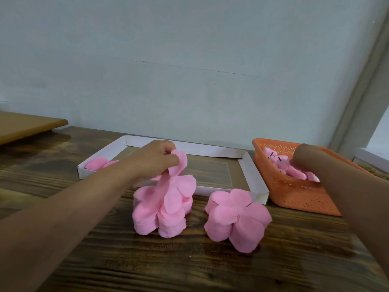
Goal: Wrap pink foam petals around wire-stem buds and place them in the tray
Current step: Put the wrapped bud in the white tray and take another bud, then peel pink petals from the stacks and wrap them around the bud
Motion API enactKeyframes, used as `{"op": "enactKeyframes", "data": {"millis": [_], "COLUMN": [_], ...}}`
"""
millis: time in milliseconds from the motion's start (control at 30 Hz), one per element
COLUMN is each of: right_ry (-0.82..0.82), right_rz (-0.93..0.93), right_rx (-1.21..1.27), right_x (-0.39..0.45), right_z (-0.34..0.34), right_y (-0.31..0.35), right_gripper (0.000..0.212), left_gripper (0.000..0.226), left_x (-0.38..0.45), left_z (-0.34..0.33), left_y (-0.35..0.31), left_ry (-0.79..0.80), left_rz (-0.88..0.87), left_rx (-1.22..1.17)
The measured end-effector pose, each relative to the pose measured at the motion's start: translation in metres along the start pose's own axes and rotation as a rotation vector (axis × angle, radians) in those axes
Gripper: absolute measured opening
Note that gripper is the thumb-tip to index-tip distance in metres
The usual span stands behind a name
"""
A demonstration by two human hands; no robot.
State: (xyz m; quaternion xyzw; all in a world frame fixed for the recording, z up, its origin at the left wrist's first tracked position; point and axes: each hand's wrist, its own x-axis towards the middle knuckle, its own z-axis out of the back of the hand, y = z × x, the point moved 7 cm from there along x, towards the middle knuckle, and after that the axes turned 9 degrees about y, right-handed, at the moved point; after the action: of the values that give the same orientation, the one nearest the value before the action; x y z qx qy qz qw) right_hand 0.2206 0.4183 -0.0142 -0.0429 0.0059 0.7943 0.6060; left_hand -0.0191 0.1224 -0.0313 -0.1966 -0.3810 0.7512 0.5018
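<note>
Fig. Head view. A thin pink five-lobed foam petal sheet is pinched at its upper edge by the left hand, fingers curled round it, peeling it up off the left stack of pink foam petal sheets; its lower lobes hang against the stack top. A second, untouched stack of the same pink sheets stands just beside it to the right, both on the dark wood-grain desk.

Behind the stacks lies the shallow white cardboard tray, w/ a few pink foam pieces in its far-left corner; whether these are finished wraps cannot be told. Rest of tray floor shows bare.

At right, touching the tray's corner, sits an orange perforated plastic basket holding pink wire-stem buds, dark stem tips showing. The right hand reaches into it; motion blur hides the fingers, so grasp cannot be told.

Progress (judged): early stage. One petal sheet being taken, a bud apparently being fetched; wrapping of this pair not yet begun. Both stacks tall and the basket well stocked, so most of the work is left.

Also: tan board at far left; pale wall behind.
</note>
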Motion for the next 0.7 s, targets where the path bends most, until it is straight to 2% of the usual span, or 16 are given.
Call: {"op": "enactKeyframes", "data": {"millis": [67, 133, 200, 267, 367, 433, 500, 600, 700], "right_ry": [-0.183, -0.355, -0.458, -0.446, -0.248, -0.106, -0.05, -0.074, -0.23], "right_rz": [0.049, 0.108, 0.196, 0.339, 0.597, 0.728, 0.848, 1.006, 1.06], "right_rx": [0.225, 0.4, 0.545, 0.765, 1.156, 1.314, 1.388, 1.481, 1.417], "right_x": [-0.002, -0.013, -0.031, -0.053, -0.093, -0.117, -0.14, -0.166, -0.181], "right_z": [0.018, 0.039, 0.055, 0.062, 0.054, 0.044, 0.037, 0.033, 0.033], "right_y": [-0.001, 0.002, 0.011, 0.023, 0.048, 0.066, 0.08, 0.088, 0.085], "right_gripper": [0.023, 0.029, 0.029, 0.022, 0.011, 0.002, 0.01, 0.023, 0.02], "left_gripper": [0.01, 0.012, 0.013, 0.013, 0.011, 0.011, 0.009, 0.024, 0.035], "left_x": [0.0, 0.003, 0.005, 0.005, 0.003, 0.003, 0.004, 0.005, 0.001], "left_z": [-0.002, 0.001, 0.0, -0.005, -0.023, -0.039, -0.054, -0.069, -0.076], "left_y": [-0.001, -0.003, -0.007, -0.009, -0.009, -0.01, -0.012, -0.01, -0.009], "left_ry": [-0.002, -0.056, -0.102, -0.108, -0.07, -0.023, 0.004, -0.008, 0.011], "left_rz": [0.035, 0.058, 0.066, 0.076, 0.117, 0.155, 0.18, 0.229, 0.257], "left_rx": [-0.188, -0.185, -0.18, -0.268, -0.559, -0.754, -0.916, -1.071, -1.181]}}
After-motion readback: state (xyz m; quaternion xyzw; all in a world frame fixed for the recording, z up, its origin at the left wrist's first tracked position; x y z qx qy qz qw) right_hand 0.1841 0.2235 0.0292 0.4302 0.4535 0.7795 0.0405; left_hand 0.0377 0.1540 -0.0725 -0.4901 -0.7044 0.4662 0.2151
